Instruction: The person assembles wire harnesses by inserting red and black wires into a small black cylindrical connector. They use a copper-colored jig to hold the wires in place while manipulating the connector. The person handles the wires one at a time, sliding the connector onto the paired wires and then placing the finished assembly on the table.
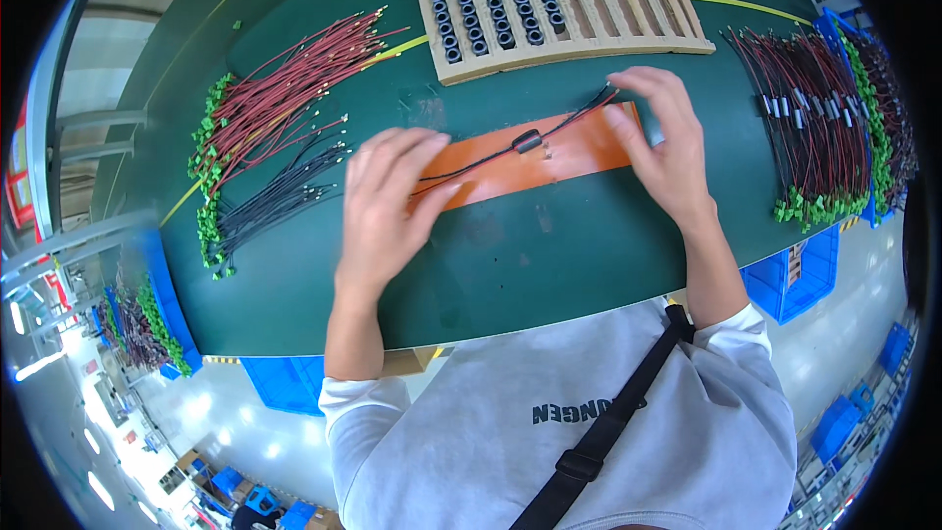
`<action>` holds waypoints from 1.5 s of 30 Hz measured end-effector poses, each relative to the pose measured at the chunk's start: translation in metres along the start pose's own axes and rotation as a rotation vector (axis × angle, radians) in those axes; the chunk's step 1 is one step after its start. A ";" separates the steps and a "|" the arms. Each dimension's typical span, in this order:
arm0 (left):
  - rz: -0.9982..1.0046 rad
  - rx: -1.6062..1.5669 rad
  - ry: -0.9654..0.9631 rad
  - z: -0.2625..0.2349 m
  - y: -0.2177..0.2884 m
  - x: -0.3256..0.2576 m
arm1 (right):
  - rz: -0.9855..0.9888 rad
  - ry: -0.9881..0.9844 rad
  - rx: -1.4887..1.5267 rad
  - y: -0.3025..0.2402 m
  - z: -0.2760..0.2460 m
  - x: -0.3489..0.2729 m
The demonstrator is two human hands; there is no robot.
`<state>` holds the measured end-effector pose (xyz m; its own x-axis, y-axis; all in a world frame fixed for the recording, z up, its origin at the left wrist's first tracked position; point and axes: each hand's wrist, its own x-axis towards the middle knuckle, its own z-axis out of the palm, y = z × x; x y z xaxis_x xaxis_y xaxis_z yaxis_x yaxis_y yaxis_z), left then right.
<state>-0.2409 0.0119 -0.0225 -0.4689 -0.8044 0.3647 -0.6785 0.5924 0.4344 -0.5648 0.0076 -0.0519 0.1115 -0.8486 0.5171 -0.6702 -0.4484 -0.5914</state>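
Observation:
A pair of thin wires, one black and one red, runs through a small black ferrite core (527, 141) above an orange strip (579, 159) on the green table. My left hand (381, 201) is over the strip's left end, slightly blurred. Its fingers and thumb are apart, with the wires passing between them. At the strip's right end my right hand (662, 132) has thumb and index finger parted. The wires' tips lie close to that index fingertip; whether it touches them I cannot tell.
Behind the strip stands a slotted tan tray (579, 57) with rows of black cores in its left part. Red wires (285, 93) and black wires (280, 198) with green connectors lie at left. Finished-looking wire bundles (810, 128) lie at right, beside a blue bin (800, 280) below table level.

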 end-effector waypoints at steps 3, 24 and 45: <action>-0.118 -0.099 -0.018 -0.011 -0.022 -0.026 | -0.200 -0.242 0.022 -0.023 0.010 0.015; -0.223 -0.285 0.062 0.015 -0.042 -0.053 | -0.232 -0.515 -0.042 -0.022 0.024 0.022; -0.204 -0.346 0.039 0.013 -0.046 -0.051 | -0.160 -0.406 0.000 0.029 0.007 0.007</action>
<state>-0.1931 0.0254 -0.0722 -0.3181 -0.9088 0.2700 -0.5221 0.4057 0.7503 -0.5786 -0.0136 -0.0696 0.4931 -0.8102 0.3170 -0.6211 -0.5830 -0.5239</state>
